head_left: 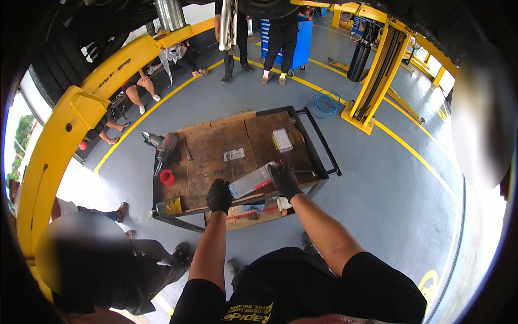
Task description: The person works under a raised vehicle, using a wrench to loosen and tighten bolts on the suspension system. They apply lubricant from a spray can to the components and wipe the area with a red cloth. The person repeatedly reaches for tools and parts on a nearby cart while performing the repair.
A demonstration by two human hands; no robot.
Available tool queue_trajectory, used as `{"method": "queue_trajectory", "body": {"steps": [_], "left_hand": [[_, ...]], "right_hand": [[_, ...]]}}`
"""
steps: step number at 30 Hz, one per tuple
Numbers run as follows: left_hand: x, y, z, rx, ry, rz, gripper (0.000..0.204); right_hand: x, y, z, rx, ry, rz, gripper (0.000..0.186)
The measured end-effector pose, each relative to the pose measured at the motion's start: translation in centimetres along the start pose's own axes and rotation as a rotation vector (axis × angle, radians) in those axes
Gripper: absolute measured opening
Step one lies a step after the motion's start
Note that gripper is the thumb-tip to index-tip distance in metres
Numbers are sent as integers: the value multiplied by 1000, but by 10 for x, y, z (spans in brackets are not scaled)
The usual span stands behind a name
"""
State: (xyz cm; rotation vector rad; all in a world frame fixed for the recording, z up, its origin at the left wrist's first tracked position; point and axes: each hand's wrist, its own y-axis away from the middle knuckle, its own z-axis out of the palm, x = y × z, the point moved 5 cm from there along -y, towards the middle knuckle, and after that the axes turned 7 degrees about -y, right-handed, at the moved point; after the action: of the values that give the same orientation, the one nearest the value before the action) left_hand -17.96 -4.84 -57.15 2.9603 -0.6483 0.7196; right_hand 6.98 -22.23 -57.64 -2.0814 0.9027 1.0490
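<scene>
Both my hands wear black gloves and are over the near side of a wheeled work cart (212,156) topped with brown board. A long spray can (251,181), silver-grey with blue and red markings, lies tilted between them. My right hand (285,179) is closed around its upper right end, where a bit of red shows. My left hand (219,195) is curled closed beside the can's lower blue end; its fingers hide whatever may be in them. On the cart top are an impact wrench (165,147), a red cup-like piece (167,177) and a white-lidded box (282,140).
A yellow container (170,206) stands at the cart's near left corner. Yellow lift arms (65,135) curve round the left, and a lift post (377,75) rises at the right. A blue hose (325,103) lies coiled behind the cart. A person (97,259) stands close on my left.
</scene>
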Motion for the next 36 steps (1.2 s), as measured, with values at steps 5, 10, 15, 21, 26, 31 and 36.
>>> {"method": "queue_trajectory", "body": {"steps": [5, 10, 15, 21, 26, 31, 36], "left_hand": [[-2, 2, -2, 82, 137, 13, 35], [-17, 2, -3, 91, 291, -4, 33], [5, 12, -4, -43, 6, 190, 39], [-13, 3, 17, -110, -208, 253, 49], [-3, 3, 13, -141, -206, 168, 54], [16, 11, -4, -105, -180, 57, 55], [18, 12, -4, -125, -263, 78, 57]], "right_hand": [[23, 28, -39, -173, 143, -124, 39], [29, 37, -45, -131, 78, -259, 36], [39, 42, -42, -39, 78, -268, 36], [27, 45, -51, -38, -16, -202, 49], [28, 46, -54, -15, -16, -313, 47], [30, 51, -54, 7, 25, -438, 49], [34, 50, -52, -48, 10, -403, 50]]}}
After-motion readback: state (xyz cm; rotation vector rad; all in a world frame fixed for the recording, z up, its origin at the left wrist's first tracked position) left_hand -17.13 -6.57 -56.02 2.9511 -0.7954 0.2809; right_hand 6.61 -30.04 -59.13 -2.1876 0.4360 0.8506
